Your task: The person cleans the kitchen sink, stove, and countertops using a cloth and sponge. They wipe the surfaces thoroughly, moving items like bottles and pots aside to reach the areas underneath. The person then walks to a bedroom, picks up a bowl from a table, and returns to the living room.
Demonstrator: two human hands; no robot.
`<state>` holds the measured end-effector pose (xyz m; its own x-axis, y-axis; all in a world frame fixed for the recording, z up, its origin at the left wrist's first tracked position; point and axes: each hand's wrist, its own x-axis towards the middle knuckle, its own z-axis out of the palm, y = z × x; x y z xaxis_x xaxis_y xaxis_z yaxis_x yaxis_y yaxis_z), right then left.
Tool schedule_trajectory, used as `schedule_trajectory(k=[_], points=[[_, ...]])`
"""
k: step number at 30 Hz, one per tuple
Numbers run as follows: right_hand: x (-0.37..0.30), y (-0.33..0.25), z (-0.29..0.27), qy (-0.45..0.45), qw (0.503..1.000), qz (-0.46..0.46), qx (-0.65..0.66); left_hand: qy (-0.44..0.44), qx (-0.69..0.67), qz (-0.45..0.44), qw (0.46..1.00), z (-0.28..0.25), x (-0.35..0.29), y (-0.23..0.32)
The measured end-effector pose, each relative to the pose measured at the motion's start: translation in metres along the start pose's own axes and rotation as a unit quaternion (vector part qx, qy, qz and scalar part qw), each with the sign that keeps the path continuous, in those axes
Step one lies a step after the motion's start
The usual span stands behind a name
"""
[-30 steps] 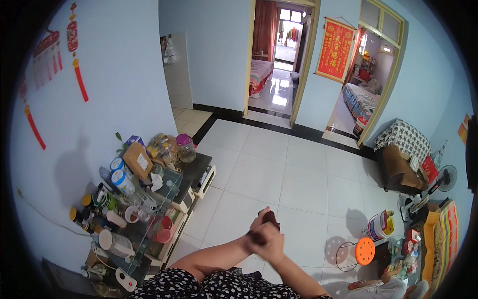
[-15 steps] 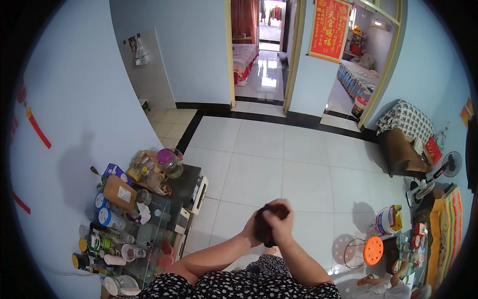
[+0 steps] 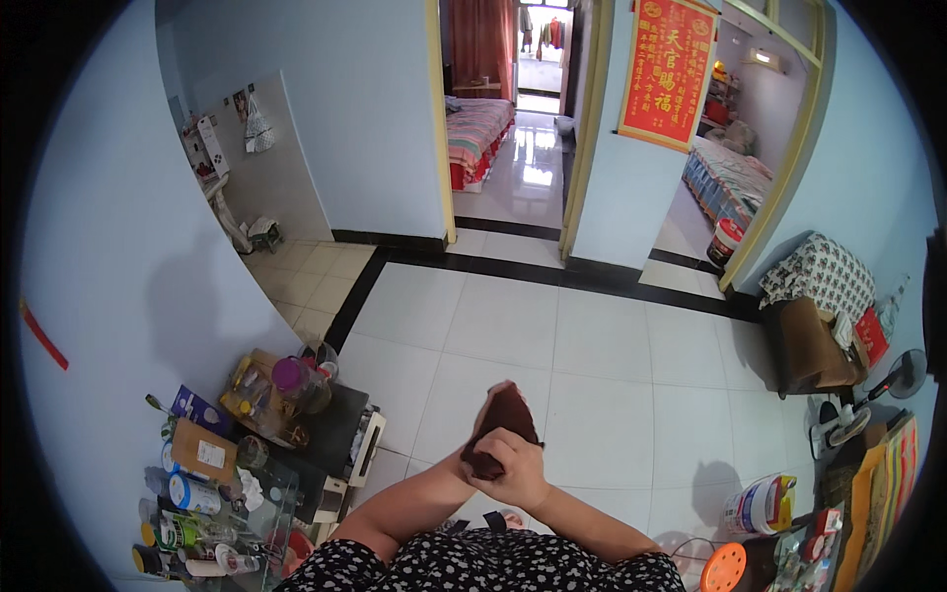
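Observation:
A dark brown cloth (image 3: 505, 418) is spread between my hands, over the white floor in the lower middle. My left hand (image 3: 481, 407) lies under and along its left side, the cloth resting against the palm. A strip of that hand's edge shows up to the top, while the cloth hides most of its fingers. Across the lower part of the cloth, my right hand (image 3: 517, 472) is closed, bunching it with bent fingers. The cloth's lower end pokes out left of this hand.
At left stands a glass-topped cabinet (image 3: 340, 439) crowded with jars, cans and a purple-lidded jar (image 3: 296, 380). An orange stool (image 3: 724, 567), a white bucket (image 3: 760, 505), a fan (image 3: 903, 375) and a brown armchair (image 3: 814, 345) are at right. Doorways open ahead.
The cloth has gone from a bundle clasped between both hands to a longer spread piece. My right hand has moved down and left along it. The view has tilted up.

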<state>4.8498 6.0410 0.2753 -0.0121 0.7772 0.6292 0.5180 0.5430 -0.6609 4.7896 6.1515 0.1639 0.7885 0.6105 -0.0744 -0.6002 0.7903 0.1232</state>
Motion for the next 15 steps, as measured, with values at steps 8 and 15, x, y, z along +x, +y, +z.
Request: schedule_trajectory(k=[8,15], points=[[0.13,0.174,-0.005,0.124,0.97,0.205,-0.047,0.084,0.16,0.083,0.98,0.013,0.122,0.051],[0.273,0.27,0.029,0.153,0.943,0.294,0.035,0.075,0.146,-0.037,0.986,0.047,0.241,0.19]])
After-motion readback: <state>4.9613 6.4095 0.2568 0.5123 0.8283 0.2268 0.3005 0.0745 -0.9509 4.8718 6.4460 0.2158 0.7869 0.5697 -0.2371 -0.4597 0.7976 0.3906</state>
